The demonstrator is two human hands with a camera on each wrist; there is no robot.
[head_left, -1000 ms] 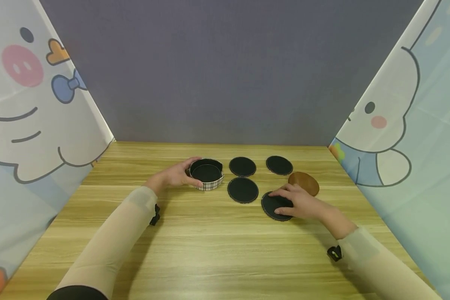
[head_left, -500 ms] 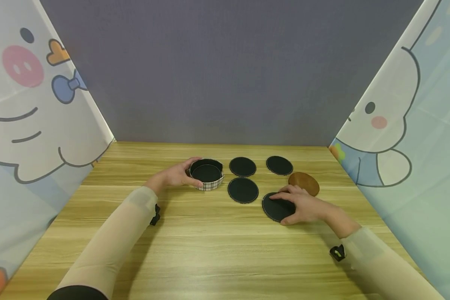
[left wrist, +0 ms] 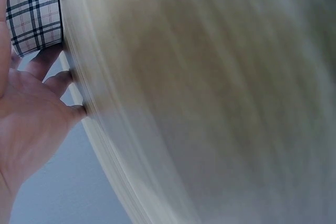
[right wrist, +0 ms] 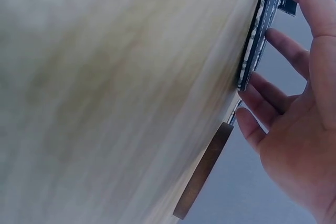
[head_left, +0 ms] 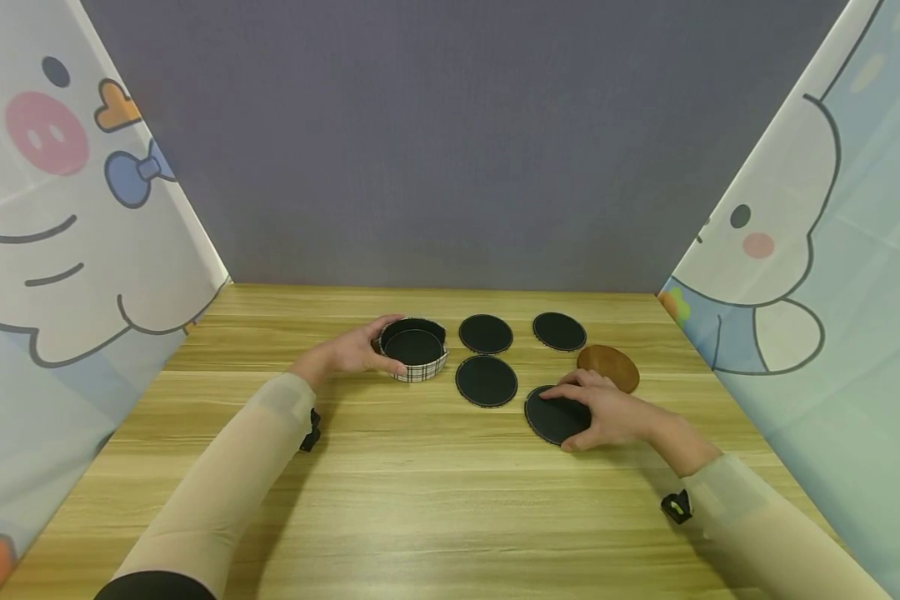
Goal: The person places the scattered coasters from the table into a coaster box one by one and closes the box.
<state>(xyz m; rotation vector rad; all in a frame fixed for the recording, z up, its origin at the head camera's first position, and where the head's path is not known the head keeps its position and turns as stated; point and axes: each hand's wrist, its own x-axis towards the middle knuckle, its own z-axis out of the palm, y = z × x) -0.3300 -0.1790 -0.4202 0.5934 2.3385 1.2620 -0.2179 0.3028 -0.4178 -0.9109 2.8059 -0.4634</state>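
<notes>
In the head view my left hand (head_left: 356, 347) grips the left side of a round coaster holder (head_left: 418, 372), thumb in front and fingers behind. The holder has a black inside and plaid outer wall (left wrist: 34, 11). To the right, my right hand (head_left: 606, 412) spans a round black coaster (head_left: 555, 417) lying on the table. Its thumb is at the near edge, one finger rests on top, and others reach the far edge. In the right wrist view the coaster (right wrist: 255, 38) shows stitched edging, with the fingers around its rim.
More black coasters lie flat between and behind the hands: one at front left (head_left: 486, 381), one behind it (head_left: 485, 333), one at back right (head_left: 558, 331). A brown disc (head_left: 609, 367) sits just behind my right hand. A grey panel (head_left: 450, 167) stands behind the wooden table (head_left: 420, 500).
My right thumb has moved from the coaster's top to its near edge, and that coaster has shifted slightly toward me. The left hand and holder have stayed put.
</notes>
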